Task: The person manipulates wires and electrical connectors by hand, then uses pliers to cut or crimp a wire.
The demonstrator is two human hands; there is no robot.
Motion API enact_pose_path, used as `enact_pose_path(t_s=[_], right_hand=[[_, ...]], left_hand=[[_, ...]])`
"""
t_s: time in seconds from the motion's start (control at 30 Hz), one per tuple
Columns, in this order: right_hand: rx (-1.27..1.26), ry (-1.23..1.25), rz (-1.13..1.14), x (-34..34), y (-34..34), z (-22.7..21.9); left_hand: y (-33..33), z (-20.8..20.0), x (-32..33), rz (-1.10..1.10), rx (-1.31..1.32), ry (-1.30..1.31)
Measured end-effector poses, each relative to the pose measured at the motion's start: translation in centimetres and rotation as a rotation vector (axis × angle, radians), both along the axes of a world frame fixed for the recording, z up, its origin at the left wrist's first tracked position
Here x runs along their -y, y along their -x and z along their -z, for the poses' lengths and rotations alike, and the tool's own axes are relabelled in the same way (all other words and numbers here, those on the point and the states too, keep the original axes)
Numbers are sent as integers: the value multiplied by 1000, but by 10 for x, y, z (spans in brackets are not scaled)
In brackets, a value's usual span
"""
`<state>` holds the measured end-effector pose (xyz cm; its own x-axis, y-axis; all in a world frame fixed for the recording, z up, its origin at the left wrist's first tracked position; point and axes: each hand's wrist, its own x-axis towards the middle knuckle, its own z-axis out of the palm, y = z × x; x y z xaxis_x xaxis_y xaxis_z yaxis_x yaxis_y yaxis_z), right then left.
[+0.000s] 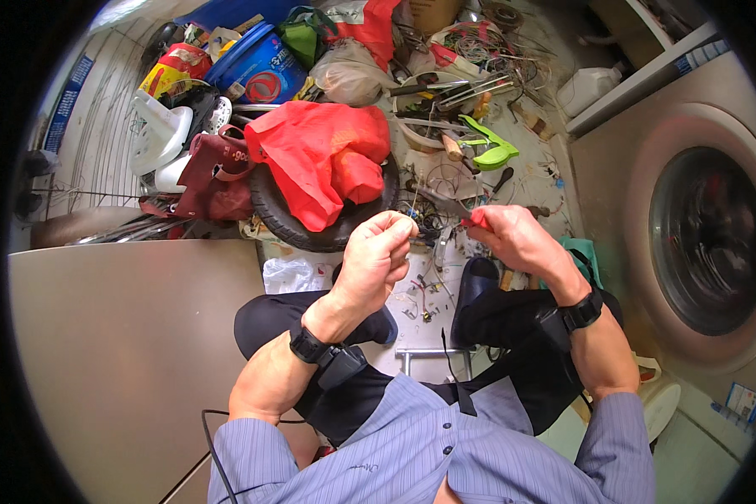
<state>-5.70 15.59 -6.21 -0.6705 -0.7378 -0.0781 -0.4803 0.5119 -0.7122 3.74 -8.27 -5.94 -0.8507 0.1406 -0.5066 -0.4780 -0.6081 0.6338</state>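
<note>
The person is sitting low over a cluttered floor (433, 273), both forearms reaching forward; the left hand (380, 252) is pinching a thin wire (414, 202), its grip closing thumb and fingertips together on the strand; the wire is standing up out of that pinch, in front of the knees.

The right hand (517, 238) is clasping a pair of red-handled pliers (447, 204) — its grip is wrapping around the handles, while the metal nose is pointing left toward the wire; whether the pliers are touching the strand is too fine to tell.

Beyond the hands, a red bag (319, 160) is lying over a black tyre (270, 210); a dark red bag (214, 176) is resting to the left of it, and a blue bucket (265, 76) is standing behind; a bright green clamp (496, 155) is lying past the pliers, with a tangle of wires (479, 42) spreading farther back. Small loose parts (427, 311) are scattering the floor between two dark slippers (477, 281); a washing machine (706, 244) is standing at the right — its round door facing the person's side.
</note>
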Motion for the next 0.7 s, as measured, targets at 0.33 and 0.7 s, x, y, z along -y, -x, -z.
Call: enact_pose_path(t_s=[0.33, 0.7], right_hand=[[-192, -58, -20, 2, -9, 11], [23, -80, 63, -2, 9, 0]], left_hand=[[2, 2, -1, -12, -13, 55], [-2, -4, -9, -28, 8, 63]])
